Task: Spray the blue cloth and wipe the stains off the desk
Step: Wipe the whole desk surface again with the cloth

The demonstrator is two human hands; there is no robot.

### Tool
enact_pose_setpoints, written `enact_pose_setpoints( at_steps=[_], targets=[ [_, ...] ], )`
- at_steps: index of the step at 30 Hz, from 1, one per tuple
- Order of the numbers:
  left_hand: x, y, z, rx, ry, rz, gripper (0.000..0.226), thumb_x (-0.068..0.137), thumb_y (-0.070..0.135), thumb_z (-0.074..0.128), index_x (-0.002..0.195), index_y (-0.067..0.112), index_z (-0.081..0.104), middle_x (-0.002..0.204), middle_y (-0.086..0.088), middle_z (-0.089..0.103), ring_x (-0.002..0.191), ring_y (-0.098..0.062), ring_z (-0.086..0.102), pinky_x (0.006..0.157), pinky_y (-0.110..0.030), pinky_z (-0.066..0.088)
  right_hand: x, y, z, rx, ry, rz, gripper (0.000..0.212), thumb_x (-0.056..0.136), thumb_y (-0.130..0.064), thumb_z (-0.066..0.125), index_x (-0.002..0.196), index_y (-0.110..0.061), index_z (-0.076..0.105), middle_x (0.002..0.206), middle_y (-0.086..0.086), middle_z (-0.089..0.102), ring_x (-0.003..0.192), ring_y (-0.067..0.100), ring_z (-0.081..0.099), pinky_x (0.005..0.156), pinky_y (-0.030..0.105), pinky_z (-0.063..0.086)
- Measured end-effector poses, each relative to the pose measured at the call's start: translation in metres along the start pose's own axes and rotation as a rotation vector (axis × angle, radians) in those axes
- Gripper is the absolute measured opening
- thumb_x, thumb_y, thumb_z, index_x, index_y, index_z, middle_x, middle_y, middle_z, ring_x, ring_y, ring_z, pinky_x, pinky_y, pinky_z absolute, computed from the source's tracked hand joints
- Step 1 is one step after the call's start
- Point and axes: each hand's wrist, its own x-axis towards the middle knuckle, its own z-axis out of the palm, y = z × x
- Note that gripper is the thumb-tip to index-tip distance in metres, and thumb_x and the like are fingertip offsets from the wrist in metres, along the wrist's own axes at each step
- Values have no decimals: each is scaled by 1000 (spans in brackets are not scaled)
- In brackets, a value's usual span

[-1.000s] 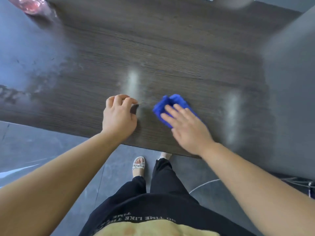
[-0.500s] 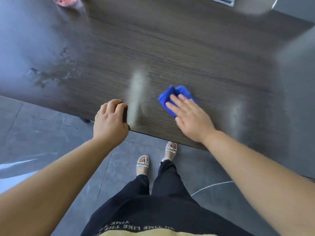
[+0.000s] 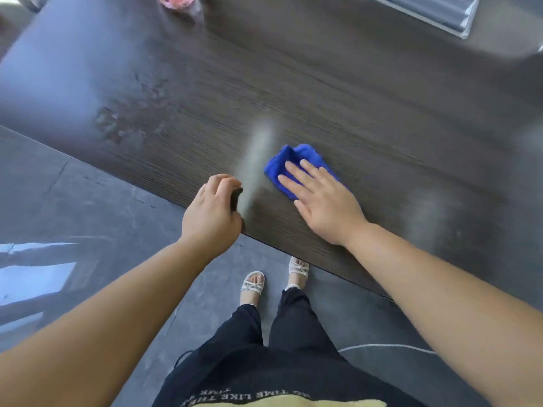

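While the right hand (image 3: 323,207) lies flat on the blue cloth (image 3: 289,160), the left hand (image 3: 211,215) rests at the counter (image 3: 352,98) edge.
Right fingers are straight and slightly spread, pressing the bunched cloth onto the dark wood near the front edge. Left fingers are curled under, holding nothing. Smeared stains (image 3: 126,121) mark the counter's far left part, well apart from the cloth.

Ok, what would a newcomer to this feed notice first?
The bright blue cloth, pressed flat under the right hand near the front edge of the desk. Next, the smeared stains towards the desk's left end, and the left hand curled at the edge beside the cloth.
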Motion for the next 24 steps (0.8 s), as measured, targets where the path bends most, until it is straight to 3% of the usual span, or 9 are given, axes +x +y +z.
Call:
enact_pose_setpoints(
  at_steps=[3,6,8,10,13,16,20,22,24],
  targets=[
    [0,-7,-8,-113,97,-78,48,76,-5,48,122,7,51,134,-6,44,122,-25,38,95,-23,29,29,25,-11,37,7,289,50,98,-27,31,147,-19,27,156,4,21,143,27,20,115,46,21],
    [-2,-24,-14,-95,150,-122,47,75,-4,46,121,6,52,132,-8,46,127,-27,30,104,-25,22,78,-16,-14,48,44,507,54,101,-27,30,151,-21,11,159,1,5,145,24,6,116,42,10],
    [-4,-37,-18,-60,185,-163,47,73,3,43,120,6,53,130,-10,48,128,-30,30,106,-27,21,92,-64,-7,84,21,382,55,100,-28,32,151,-21,10,159,1,4,145,25,5,116,42,8],
    [-5,-50,-21,-41,198,-204,46,74,4,43,119,5,54,129,-11,49,127,-31,31,105,-27,22,77,-104,6,69,-54,108,54,99,-28,32,150,-20,17,159,3,11,145,26,11,115,43,11],
    [-6,-66,-26,-18,153,-226,46,77,0,49,122,7,52,135,-9,45,129,-28,31,107,-30,25,41,-98,12,45,-49,-145,52,90,-29,33,140,-19,44,148,5,40,134,28,39,108,45,32],
    [-7,-78,-33,14,91,-171,49,78,0,48,126,10,50,138,-3,43,129,-25,32,105,-26,25,45,-59,5,40,-16,-83,51,91,-27,33,139,-17,45,147,7,41,134,30,39,107,48,35],
    [-10,-86,-41,-49,93,-196,49,79,-2,45,125,14,50,137,2,43,122,-19,41,88,-24,33,104,-90,-1,31,-1,240,52,100,-27,29,150,-20,16,159,3,9,145,26,9,116,43,11],
    [-12,-88,-43,-131,121,-217,45,78,-3,44,120,13,51,132,1,45,114,-19,47,82,-26,38,120,-128,2,42,-6,211,55,100,-28,30,151,-21,10,159,1,4,146,25,5,116,42,6],
    [-13,-88,-45,-220,171,-222,42,76,-5,42,114,10,53,125,-4,48,109,-20,49,83,-28,40,112,-150,10,49,-46,30,53,99,-28,33,150,-21,18,158,3,12,145,26,11,116,42,10]
  ],
)
